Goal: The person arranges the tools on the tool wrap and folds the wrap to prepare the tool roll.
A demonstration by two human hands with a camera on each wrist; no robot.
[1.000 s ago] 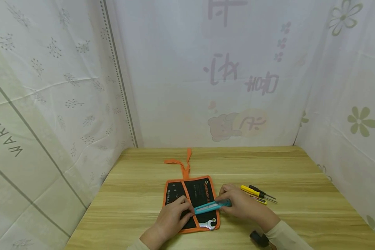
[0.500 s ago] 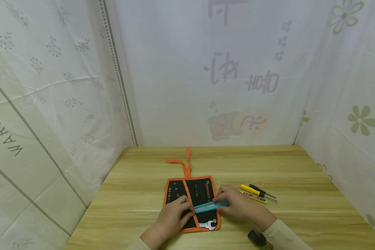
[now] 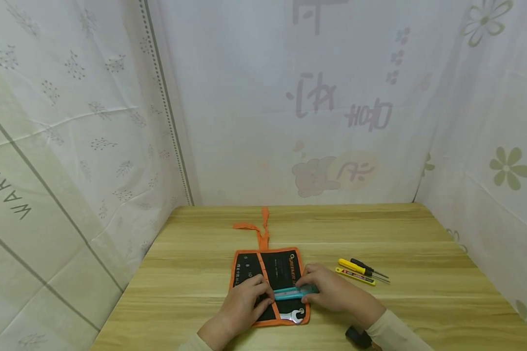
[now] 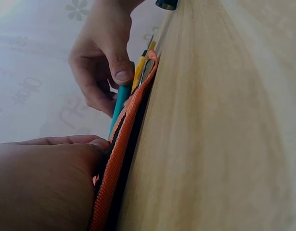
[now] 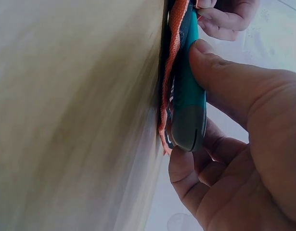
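A black tool pouch (image 3: 283, 265) with orange trim lies spread on the table. My left hand (image 3: 243, 303) pinches the orange pocket edge near the pouch's middle. My right hand (image 3: 334, 290) grips a teal utility knife (image 3: 286, 293) by its grey rear end, thumb on top and fingers beneath, as the right wrist view shows. The knife lies flat across the right half of the pouch. Its front end meets the orange pocket edge at my left fingertips, which hide how far it goes in. Below it, an open-end wrench (image 3: 294, 316) sticks out of a pocket.
Right of the pouch lie a yellow-handled screwdriver (image 3: 352, 265), a black-handled screwdriver (image 3: 362, 265) and a slim yellow labelled piece (image 3: 355, 277). Orange ties (image 3: 262, 236) stretch from the pouch's far edge. A black device (image 3: 358, 337) sits by my right wrist. Patterned curtains surround the table.
My right hand has moved slightly left with the utility knife, and less of the knife shows right of the pocket edge. My left hand has stayed at the pocket edge.
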